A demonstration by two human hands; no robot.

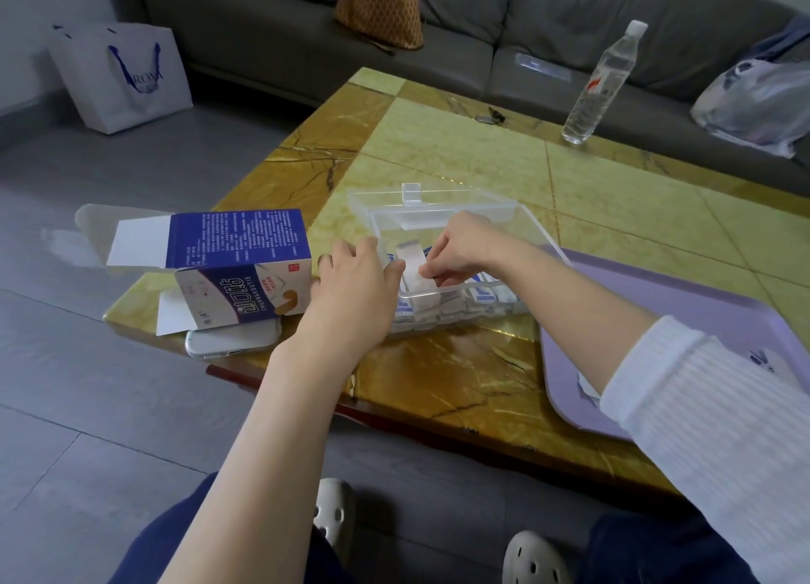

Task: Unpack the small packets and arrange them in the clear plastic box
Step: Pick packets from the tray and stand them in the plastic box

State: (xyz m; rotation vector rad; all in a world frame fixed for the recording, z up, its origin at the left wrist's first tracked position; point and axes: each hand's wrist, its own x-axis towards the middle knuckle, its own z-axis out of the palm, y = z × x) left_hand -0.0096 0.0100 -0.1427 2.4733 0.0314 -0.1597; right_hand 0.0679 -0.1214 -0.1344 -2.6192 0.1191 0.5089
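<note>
The clear plastic box point(504, 228) stands open on the yellow table, its lid point(412, 197) tipped back. Several small blue-and-white packets point(482, 296) lie inside along the near wall. My left hand point(357, 283) rests against the box's left end, its fingers over the rim. My right hand point(456, 250) reaches into the box and pinches a white paper band point(414, 276) wrapped round a stack of packets. The opened blue-and-white carton point(245, 263) lies on its side to the left of the box.
A phone point(232, 342) lies under the carton at the table's edge. A purple tray point(701, 320) with a scrap of paper sits at the right. A water bottle point(605, 83) stands at the far side. Beyond are a grey sofa and a white shopping bag point(122, 75).
</note>
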